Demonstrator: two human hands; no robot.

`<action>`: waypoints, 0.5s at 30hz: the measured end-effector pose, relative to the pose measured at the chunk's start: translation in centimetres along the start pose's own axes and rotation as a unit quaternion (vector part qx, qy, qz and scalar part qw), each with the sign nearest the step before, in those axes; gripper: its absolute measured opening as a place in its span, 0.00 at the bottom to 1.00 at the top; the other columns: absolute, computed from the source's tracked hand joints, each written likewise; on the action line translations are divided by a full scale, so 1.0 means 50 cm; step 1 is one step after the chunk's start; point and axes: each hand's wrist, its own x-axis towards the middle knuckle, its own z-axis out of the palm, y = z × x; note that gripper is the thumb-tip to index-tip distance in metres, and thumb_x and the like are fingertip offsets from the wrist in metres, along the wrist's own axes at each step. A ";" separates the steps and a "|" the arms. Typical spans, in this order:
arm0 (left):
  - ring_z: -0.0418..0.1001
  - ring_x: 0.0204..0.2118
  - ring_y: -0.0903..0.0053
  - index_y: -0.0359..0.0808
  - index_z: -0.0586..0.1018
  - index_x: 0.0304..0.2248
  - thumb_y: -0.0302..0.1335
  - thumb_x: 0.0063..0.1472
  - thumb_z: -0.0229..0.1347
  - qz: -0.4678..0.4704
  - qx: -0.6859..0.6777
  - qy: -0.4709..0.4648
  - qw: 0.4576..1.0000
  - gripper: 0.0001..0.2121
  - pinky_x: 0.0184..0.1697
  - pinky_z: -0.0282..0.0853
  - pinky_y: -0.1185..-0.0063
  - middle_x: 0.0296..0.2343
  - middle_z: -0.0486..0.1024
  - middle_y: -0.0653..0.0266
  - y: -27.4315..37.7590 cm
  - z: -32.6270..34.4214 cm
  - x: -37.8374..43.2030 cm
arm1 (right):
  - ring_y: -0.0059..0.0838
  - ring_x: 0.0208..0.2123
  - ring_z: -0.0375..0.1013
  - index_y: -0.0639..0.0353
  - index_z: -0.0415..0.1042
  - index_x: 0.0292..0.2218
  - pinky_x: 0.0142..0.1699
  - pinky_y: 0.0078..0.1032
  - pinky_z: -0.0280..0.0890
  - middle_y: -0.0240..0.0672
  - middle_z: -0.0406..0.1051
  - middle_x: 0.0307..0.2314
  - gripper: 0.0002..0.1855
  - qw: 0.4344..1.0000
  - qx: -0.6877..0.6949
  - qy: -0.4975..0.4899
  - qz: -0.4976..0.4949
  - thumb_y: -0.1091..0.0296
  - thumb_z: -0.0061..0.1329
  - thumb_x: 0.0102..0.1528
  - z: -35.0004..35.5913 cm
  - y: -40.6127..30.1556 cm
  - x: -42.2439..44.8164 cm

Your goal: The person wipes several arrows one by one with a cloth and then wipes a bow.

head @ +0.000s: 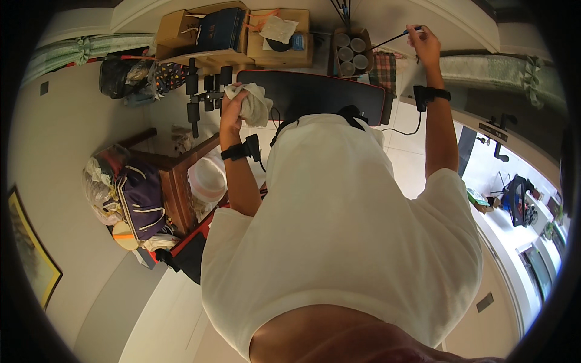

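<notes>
My left hand (pixel 232 111) grips a crumpled pale cloth (pixel 255 104) beside the black foam rollers of an exercise bench (pixel 317 95). At the upper right, my right hand (pixel 423 40) pinches the blue end of a thin dark stick (pixel 389 41), whose other end reaches the rim of a cardboard box (pixel 338 69). Several clear, round-topped containers (pixel 358 45) stand in that box. More thin dark rods (pixel 345 13) rise behind it. Both wrists wear black straps with a small device and a cable.
Open cardboard boxes (pixel 278 54) with dark blue folders (pixel 220 29) stand at the back. A wooden stool or frame (pixel 179 199) and a purple bag (pixel 141 202) are at the left. A plaid cloth (pixel 384 70) lies beside the container box. A door handle (pixel 500 149) is at the right.
</notes>
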 end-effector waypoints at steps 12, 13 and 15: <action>0.71 0.41 0.71 0.35 0.68 0.44 0.24 0.54 0.55 -0.005 0.024 -0.047 0.999 0.17 0.44 0.67 0.77 0.38 0.72 0.61 -0.002 0.038 0.017 | 0.13 0.23 0.69 0.60 0.68 0.45 0.31 0.15 0.65 0.29 0.71 0.19 0.20 0.990 0.104 -0.099 -0.008 0.71 0.55 0.50 -0.010 0.009 -0.168; 0.71 0.41 0.72 0.35 0.68 0.43 0.23 0.54 0.55 -0.012 0.016 -0.054 0.998 0.16 0.44 0.67 0.77 0.37 0.72 0.61 0.003 0.046 0.016 | 0.13 0.22 0.68 0.60 0.64 0.48 0.29 0.14 0.64 0.28 0.70 0.19 0.24 0.992 0.098 -0.084 -0.006 0.73 0.55 0.50 -0.011 -0.004 -0.174; 0.71 0.40 0.72 0.35 0.68 0.43 0.23 0.54 0.55 -0.018 0.009 -0.064 0.998 0.16 0.43 0.67 0.77 0.37 0.72 0.61 0.006 0.053 0.019 | 0.13 0.21 0.67 0.59 0.61 0.52 0.27 0.13 0.62 0.27 0.70 0.18 0.28 0.993 0.093 -0.067 -0.004 0.75 0.54 0.51 -0.012 -0.015 -0.177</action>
